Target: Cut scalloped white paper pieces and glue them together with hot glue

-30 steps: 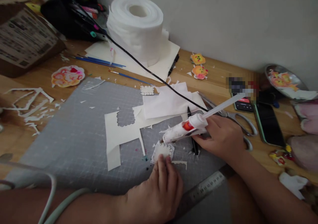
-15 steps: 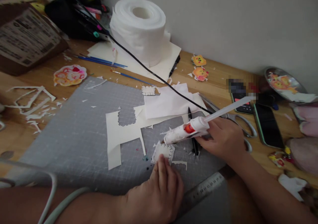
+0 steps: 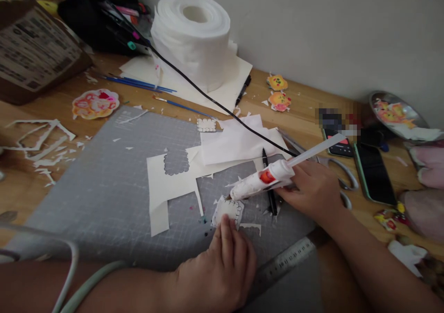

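Observation:
My right hand (image 3: 314, 190) is wrapped around a white hot glue gun (image 3: 255, 183) with an orange-red patch, a glue stick poking out of its back end. The gun's nozzle touches or hovers just over the top edge of a small white paper cutout (image 3: 227, 210) with a scalloped black outline; the exact contact cannot be made out. From below, my left hand (image 3: 229, 266) pinches the cutout's lower edge with bunched fingers, and the thumb is mostly hidden. Left of it lies a cream paper sheet (image 3: 173, 188) with a scalloped hole.
Beneath everything is a grey cutting mat (image 3: 104, 188), with a steel ruler (image 3: 287, 259) near my left hand. A black pen (image 3: 271, 197) and scissors (image 3: 342, 174) lie by the right hand. A black cord (image 3: 194, 87) crosses before a white tissue roll (image 3: 194, 49). Phones (image 3: 374, 174) lie right.
The view has shifted very slightly. The glue gun's body has tilted a little and its nozzle remains at the cutout's top edge. My left hand stays on the cutout.

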Demonstrator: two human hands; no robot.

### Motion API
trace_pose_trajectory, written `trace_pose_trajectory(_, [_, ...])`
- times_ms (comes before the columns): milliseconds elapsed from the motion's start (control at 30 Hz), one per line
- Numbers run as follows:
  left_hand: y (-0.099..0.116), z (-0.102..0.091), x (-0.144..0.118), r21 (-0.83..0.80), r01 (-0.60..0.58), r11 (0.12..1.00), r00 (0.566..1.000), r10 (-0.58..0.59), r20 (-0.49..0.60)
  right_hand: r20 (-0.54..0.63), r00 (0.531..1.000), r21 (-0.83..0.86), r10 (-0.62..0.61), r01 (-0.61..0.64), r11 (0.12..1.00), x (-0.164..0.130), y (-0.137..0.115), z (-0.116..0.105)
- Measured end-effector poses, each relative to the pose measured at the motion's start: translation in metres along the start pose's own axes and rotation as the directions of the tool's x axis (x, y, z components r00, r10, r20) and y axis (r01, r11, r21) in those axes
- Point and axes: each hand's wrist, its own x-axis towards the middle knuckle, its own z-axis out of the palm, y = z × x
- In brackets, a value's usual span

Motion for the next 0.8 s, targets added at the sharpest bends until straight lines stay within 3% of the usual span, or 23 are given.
trace_pose_trajectory(233, [-0.0032,0.0038,-0.0003,0.019,-0.024,1.0,0.998,0.025,-0.061,-0.006,1.0,-0.008,-0.014,0.014,1.0,0.0006,0.0018,-0.0014])
trace_pose_trajectory(800, [-0.004,0.0031,-0.0022,0.022,-0.045,0.999,0.998,0.045,-0.036,-0.005,0.998,-0.033,-0.058,0.057,0.998,0.0009,0.0064,-0.0071])
